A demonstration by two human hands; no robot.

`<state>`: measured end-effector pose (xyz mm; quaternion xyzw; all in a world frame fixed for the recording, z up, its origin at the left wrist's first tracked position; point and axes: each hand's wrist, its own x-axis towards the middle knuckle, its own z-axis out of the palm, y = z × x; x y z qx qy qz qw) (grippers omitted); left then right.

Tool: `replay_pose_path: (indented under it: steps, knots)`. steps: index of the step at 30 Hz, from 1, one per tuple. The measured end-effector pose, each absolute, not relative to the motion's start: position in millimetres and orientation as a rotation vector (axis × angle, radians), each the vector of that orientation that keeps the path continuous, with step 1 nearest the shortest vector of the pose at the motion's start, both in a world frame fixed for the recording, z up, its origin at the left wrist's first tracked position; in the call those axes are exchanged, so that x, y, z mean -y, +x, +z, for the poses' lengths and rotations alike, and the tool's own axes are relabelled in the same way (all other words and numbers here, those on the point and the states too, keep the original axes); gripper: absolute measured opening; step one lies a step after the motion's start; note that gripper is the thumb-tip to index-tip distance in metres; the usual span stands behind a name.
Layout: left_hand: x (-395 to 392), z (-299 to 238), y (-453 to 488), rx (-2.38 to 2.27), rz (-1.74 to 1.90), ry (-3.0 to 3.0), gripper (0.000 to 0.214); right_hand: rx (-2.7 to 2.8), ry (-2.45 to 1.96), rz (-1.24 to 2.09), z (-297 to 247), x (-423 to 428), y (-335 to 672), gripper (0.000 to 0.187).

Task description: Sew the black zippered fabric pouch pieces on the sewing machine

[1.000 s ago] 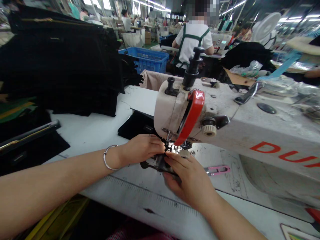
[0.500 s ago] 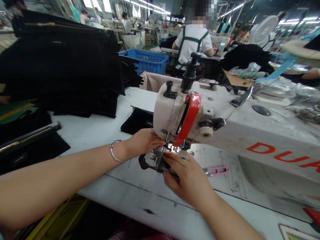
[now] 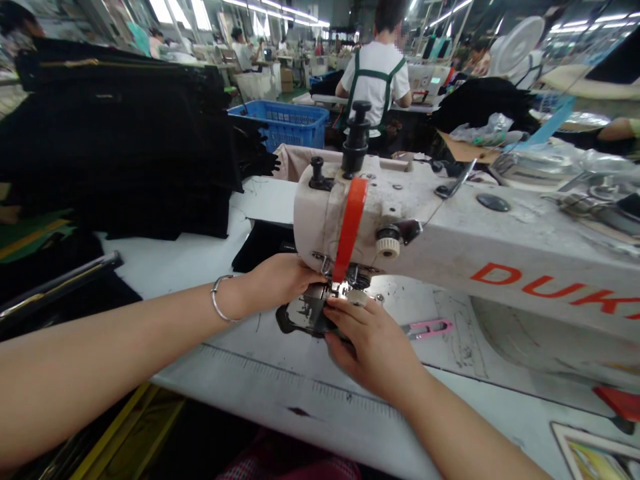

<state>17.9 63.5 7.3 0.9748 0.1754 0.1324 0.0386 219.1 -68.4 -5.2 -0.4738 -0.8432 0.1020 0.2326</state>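
Note:
A cream sewing machine (image 3: 450, 233) with a red guard (image 3: 349, 227) stands on the white table (image 3: 190, 257). Under its needle lies a small black piece (image 3: 300, 315). My left hand (image 3: 280, 280), with a silver bangle on the wrist, pinches the piece's far edge just left of the needle. My right hand (image 3: 375, 347) presses its near right side with closed fingers. Both hands touch the piece right at the presser foot.
A tall stack of black fabric (image 3: 125, 133) fills the left of the table. Pink thread snips (image 3: 427, 328) lie right of my right hand. A blue basket (image 3: 285, 123) and a person in a white shirt (image 3: 377, 80) are behind the machine.
The view has shifted a little to the right. The black piece has slid slightly left under the needle, and both hands stay on it.

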Motion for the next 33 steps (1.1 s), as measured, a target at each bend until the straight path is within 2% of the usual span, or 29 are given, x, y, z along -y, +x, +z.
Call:
replay_pose_path:
  steps: [4, 9, 19, 24, 28, 30, 32, 33]
  knots:
    - [-44.8, 26.2, 19.3, -0.668, 0.215, 2.923, 0.033, 2.317, -1.255, 0.22, -5.1, 68.7, 218.7, 0.029]
    - [-36.7, 41.4, 22.0, -0.812, 0.055, 2.501, 0.035, 2.41, -1.232, 0.239, -3.7, 71.1, 213.8, 0.045]
    - [-22.2, 48.0, 36.6, -0.85, 0.057, 2.643, 0.026, 2.408, -1.359, 0.224, -2.7, 74.7, 216.7, 0.039]
    - [-20.1, 45.5, 40.7, -0.857, 0.12, 2.626, 0.029, 2.404, -1.354, 0.25, -3.6, 72.6, 219.1, 0.041]
    - [-6.3, 45.7, 24.1, -0.877, 0.152, 2.553, 0.019, 2.466, -1.245, 0.363, 5.5, 76.3, 222.2, 0.035]
    - [15.7, 43.8, 8.7, -0.852, 0.146, 2.586, 0.043, 2.501, -1.167, 0.467, 12.6, 85.5, 220.9, 0.022]
    - [45.2, 38.1, -6.6, -0.798, 0.105, 2.714, 0.084, 2.503, -1.121, 0.535, 16.4, 100.2, 216.2, 0.013]
    - [60.3, 34.0, -12.9, -0.771, 0.103, 2.802, 0.09, 2.488, -1.099, 0.539, 16.0, 108.9, 212.8, 0.011]
